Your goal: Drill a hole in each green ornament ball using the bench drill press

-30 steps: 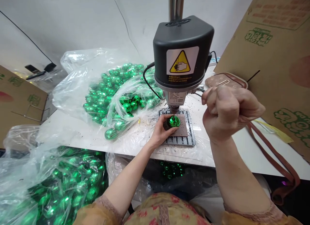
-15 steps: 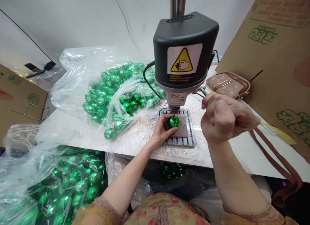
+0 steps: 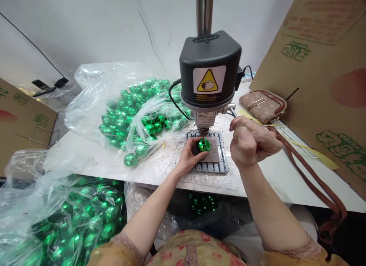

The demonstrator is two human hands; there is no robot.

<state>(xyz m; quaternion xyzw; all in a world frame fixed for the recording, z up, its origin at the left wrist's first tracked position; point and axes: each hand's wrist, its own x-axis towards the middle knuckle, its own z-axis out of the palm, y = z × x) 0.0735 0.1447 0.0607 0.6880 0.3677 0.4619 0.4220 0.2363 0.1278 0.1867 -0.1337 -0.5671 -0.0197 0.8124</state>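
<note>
Under the black drill head (image 3: 188, 63), on the speckled white surface (image 3: 94, 165), sits one green faceted ball (image 3: 204, 145); clock positions are read from this ball. Drill head at 12 o'clock, with a yellow hand-warning label on its front; its chuck (image 3: 204, 131) is just above the ball. Contact between bit and ball too small to tell. Ball lies over a pinkish-brown pad (image 3: 214, 155), itself on a slotted metal base plate (image 3: 224, 159); dark specks scattered around the plate. Left hand (image 3: 189, 156) at 8 o'clock: fingers gripping the ball, thumb along its near side, forefinger along its far side. Right hand (image 3: 251, 142) at 3 o'clock, raised: fingers curled tight into a fist about the end of a metal lever (image 3: 234, 112), which emerges from the drill head at 1 o'clock; inside of the fist hidden. Patterned brown purse (image 3: 265, 104) at 2 o'clock, near the large carton (image 3: 317, 102); its strap (image 3: 307, 176) trails toward 4 o'clock. Heap of green balls (image 3: 120, 117) at 10 o'clock, partly covered by clear plastic. Single ball (image 3: 130, 159) at the heap's edge, 9 o'clock. Second clear bag (image 3: 82, 224), full of similar balls, at 8 o'clock, below the surface edge.
</note>
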